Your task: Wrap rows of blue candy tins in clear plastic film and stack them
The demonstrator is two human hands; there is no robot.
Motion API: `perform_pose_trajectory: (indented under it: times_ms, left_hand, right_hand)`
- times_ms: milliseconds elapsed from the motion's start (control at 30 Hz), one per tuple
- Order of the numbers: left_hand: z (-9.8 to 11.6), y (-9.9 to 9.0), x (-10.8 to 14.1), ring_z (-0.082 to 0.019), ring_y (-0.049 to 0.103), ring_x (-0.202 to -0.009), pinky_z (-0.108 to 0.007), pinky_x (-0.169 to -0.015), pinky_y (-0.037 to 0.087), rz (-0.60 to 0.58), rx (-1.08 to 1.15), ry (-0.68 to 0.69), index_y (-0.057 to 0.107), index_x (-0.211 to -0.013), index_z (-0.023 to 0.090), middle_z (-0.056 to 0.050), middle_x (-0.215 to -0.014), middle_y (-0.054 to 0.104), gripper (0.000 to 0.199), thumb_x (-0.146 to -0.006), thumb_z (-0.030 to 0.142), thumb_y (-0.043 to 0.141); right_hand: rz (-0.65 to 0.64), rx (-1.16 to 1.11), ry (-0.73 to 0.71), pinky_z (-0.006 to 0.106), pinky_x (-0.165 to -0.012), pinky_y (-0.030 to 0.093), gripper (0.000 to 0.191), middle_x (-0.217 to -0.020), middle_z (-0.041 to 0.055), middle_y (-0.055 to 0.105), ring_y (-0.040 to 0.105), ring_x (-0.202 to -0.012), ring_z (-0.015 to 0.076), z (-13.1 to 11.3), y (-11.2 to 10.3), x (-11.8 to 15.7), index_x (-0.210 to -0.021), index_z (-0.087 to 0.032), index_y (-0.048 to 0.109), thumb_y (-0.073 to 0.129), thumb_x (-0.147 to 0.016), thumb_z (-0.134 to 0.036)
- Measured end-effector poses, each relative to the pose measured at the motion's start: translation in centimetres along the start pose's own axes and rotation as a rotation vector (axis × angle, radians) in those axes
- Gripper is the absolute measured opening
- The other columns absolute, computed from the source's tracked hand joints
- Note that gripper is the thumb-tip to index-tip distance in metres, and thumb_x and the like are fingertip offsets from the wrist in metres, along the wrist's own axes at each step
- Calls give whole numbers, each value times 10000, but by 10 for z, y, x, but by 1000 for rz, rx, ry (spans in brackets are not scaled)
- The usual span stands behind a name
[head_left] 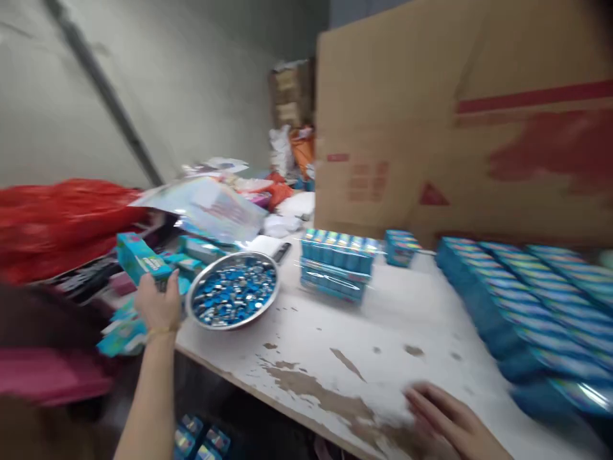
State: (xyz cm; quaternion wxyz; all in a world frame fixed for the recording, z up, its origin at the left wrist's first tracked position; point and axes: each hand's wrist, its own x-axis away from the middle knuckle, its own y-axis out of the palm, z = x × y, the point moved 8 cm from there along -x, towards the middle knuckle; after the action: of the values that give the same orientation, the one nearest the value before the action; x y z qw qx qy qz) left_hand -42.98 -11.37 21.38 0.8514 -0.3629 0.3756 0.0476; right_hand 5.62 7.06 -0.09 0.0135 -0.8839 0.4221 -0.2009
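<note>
My left hand (158,301) is closed around the lower end of a teal printed carton (143,259), held tilted left of the metal bowl. That bowl (230,326) is full of small blue and silver pieces, too small to name. Under and around the carton lie more teal cartons (196,249), some looking flattened. Over the worn front part of the table (306,345), my right hand (443,415) has its fingers stretched out, blurred by motion, with nothing visible in them.
A clear-wrapped pack of small blue boxes (338,265) stands mid-table, a smaller blue block (401,248) behind it. Long rows of blue boxes (527,306) fill the right side. A large cardboard box (383,128) walls off the back. Red plastic (67,217) lies far left.
</note>
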Motion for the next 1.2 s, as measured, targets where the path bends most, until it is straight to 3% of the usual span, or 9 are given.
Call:
perform_pose_trajectory:
  times_ms: [100, 200, 333, 400, 533, 700, 833, 1033, 1200]
  left_hand:
    - [132, 13, 110, -252, 553, -660, -343, -583, 348, -226, 177, 543, 527, -834, 251, -42, -725, 571, 249, -837, 500, 522]
    - [230, 11, 264, -240, 661, -815, -336, -633, 455, -597, 601, 1020, 591, -989, 281, -85, -1016, 693, 148, -860, 306, 524]
    - [298, 13, 397, -231, 672, -677, -327, -544, 482, -1292, 706, 1269, 619, -866, 276, -52, -836, 718, 98, -852, 333, 539]
    - [338, 18, 398, -236, 668, -701, -346, -601, 509, -1334, 708, 1205, 621, -867, 279, -50, -826, 710, 189, -856, 449, 540]
    - [444, 36, 375, -295, 512, -1229, -434, -1033, 412, -1051, 779, 1141, 544, -1246, 244, -128, -1290, 579, 534, -817, 562, 563]
    - [535, 121, 443, -454, -58, -1425, -657, -1112, 43, -1139, 305, 1338, 149, -1514, 190, -190, -1582, 32, 1243, -542, 737, 697]
    - [546, 157, 466, -453, -50, -1426, -681, -1086, 17, -1184, 57, 1348, 134, -1514, 200, -210, -1577, 9, 1187, -588, 748, 637]
    - [540, 130, 475, -421, 155, -1421, -593, -1140, 34, -1022, 24, 1373, 252, -1479, 148, -246, -1523, 214, 945, -693, 481, 657]
    - [553, 129, 465, -415, 442, -1200, -515, -1034, 336, -1067, 123, 1234, 237, -1485, 152, -226, -1289, 445, 1087, -558, 387, 754]
  right_hand:
    - [-49, -350, 78, 362, -758, 543, 881, -1168, 132, 576, 639, -928, 251, -37, 18, 9, -1340, -215, 433, 536, -681, -791]
    - [-62, -495, 92, 364, -665, 533, 984, -1239, 135, 537, 647, -859, 232, -34, 8, 9, -1489, -257, 117, 534, -733, -728]
    - [187, -320, 9, 359, -837, 486, 454, -1081, 68, 635, 590, -966, 225, 8, -42, 27, -1181, -161, 542, 564, -769, -349]
    - [240, -176, -14, 361, -867, 463, 325, -1025, 60, 651, 576, -966, 225, 30, -63, 42, -1045, -139, 585, 497, -748, -238]
    - [334, -62, -59, 365, -891, 446, 331, -1076, 106, 651, 585, -998, 239, 52, -102, 74, -1068, -128, 587, 424, -799, -232]
    - [478, 90, 47, 390, -923, 444, 440, -1105, 164, 655, 603, -1041, 273, 75, -138, 115, -1223, -100, 558, 393, -862, -291]
    - [571, 151, 158, 438, -992, 415, 567, -1283, 191, 571, 551, -1173, 304, 98, -152, 139, -1396, -90, 416, 342, -903, -361]
    - [568, 188, 151, 399, -1027, 402, 631, -1396, 183, 472, 505, -1238, 291, 97, -159, 146, -1463, -57, 310, 331, -906, -352]
    - [441, 466, 285, 422, -805, 481, 673, -1046, 189, 668, 644, -962, 340, 89, -159, 142, -1509, -110, 207, 360, -858, -191]
